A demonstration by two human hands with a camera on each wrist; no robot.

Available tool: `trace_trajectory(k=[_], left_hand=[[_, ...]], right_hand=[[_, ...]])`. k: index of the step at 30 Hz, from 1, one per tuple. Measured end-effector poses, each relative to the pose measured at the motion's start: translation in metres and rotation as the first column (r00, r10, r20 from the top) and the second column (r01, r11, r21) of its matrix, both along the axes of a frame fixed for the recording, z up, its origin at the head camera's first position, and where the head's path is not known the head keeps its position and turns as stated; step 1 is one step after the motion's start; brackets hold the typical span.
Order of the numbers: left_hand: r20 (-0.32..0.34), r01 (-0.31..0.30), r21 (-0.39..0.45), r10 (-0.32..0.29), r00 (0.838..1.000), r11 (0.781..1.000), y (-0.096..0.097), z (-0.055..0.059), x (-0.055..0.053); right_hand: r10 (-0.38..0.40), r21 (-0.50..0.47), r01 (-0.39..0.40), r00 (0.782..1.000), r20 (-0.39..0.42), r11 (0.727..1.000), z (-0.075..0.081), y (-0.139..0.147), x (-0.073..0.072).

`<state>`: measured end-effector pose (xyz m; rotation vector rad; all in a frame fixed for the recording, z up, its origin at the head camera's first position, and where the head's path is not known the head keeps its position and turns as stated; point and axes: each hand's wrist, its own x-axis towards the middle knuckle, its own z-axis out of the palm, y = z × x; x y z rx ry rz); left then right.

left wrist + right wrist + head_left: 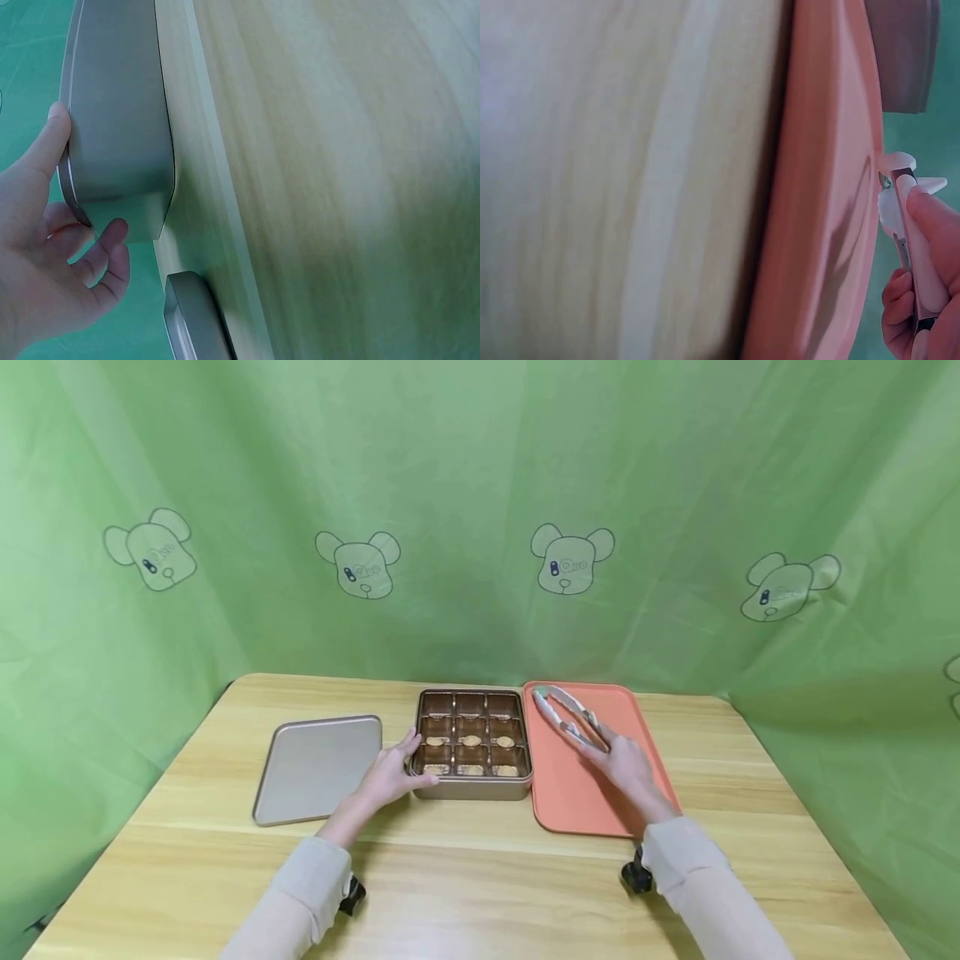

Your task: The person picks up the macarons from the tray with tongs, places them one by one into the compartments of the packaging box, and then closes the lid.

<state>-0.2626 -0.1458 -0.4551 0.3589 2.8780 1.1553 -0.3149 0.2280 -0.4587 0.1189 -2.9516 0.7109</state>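
Note:
A brown metal pan [480, 790] with a divider grid stands at the middle of the table. Small round pale-yellow pieces [471, 741] sit in the compartments of its two nearer rows. My left hand [386, 774] grips the pan's near left corner, thumb along the front rim, other fingers around the left side. In the left wrist view the thumb [51, 142] presses against the rim. My right hand [628, 768] holds metal tongs [551, 716] over the pink tray [573, 806]. The tongs' arms are spread, their tips pointing to the tray's far left corner.
A flat grey-brown lid-like tray [318, 772] lies left of the pan, close to my left hand. The pink tray's left edge runs right beside the pan. Behind the wooden table [480, 877] hangs a green curtain [465, 460] with bear-head prints.

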Motion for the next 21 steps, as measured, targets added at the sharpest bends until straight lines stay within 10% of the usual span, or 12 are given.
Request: trace_trajectory(k=[21], left_hand=[[0.013, -0.007, -0.022, 0.008, 1.000, 1.000, 0.001, 0.001, 0.000]], right_hand=[[0.138, -0.039, -0.142, 0.986, -0.098, 0.989, 0.030, -0.013, 0.039]])
